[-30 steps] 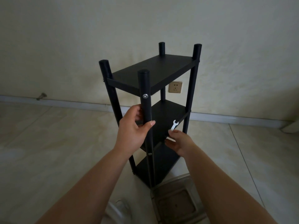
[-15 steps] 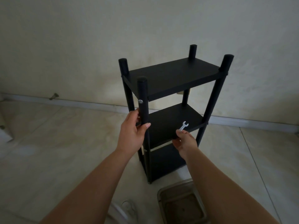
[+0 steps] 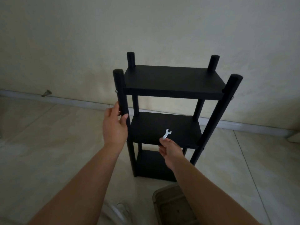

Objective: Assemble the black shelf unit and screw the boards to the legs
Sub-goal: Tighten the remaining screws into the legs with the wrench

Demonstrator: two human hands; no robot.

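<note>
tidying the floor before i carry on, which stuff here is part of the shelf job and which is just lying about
Part of the job:
black three-board shelf unit with round legs
small silver flat spanner, pinched in the right hand
left hand, gripping the front left leg

Just lying about:
shallow grey plastic tray on the floor
small metal doorstop at the skirting

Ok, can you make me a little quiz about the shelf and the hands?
1. True or false: the right hand holds a wrench.
2. How many boards does the shelf show?
3. What does the left hand grip? A) a leg B) the top board C) the tray

Key:
1. True. Its fingers pinch the small white wrench.
2. Three: top, middle, bottom.
3. A. It grips the front left leg, below the top board.
</note>
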